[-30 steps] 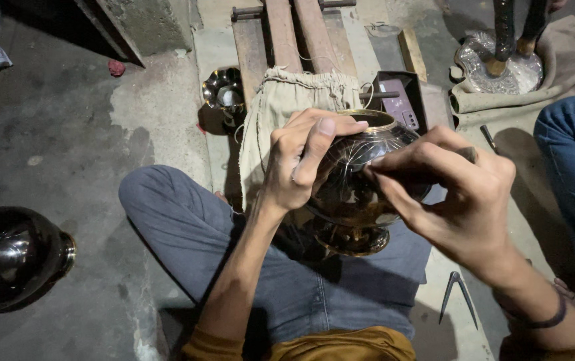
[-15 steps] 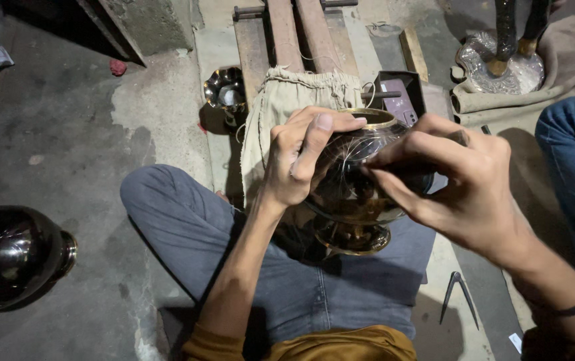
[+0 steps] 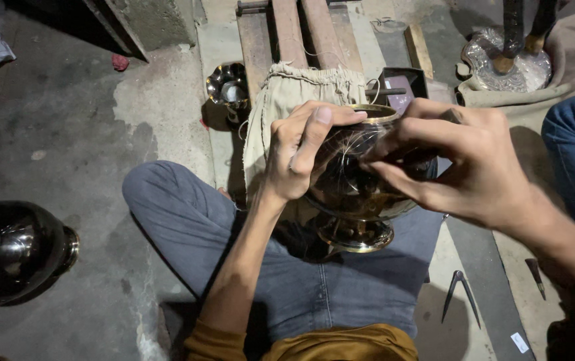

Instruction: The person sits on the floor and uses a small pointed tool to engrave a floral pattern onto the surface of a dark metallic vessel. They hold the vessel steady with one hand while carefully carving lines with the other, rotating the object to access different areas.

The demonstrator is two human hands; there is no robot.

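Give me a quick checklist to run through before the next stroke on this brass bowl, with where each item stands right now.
1. Left hand steadies the brass bowl: ok, fingers over the rim.
2. Bowl supported: ok, its foot rests on the lap.
3. Right hand placed on the bowl: ok, pinched against its side.
4. Tool tip in the right hand: cannot tell, hidden by the fingers.
5. Dividers within reach: ok, lying on the floor by the right forearm.
6. Dark round vessel out of the way: ok, far left.
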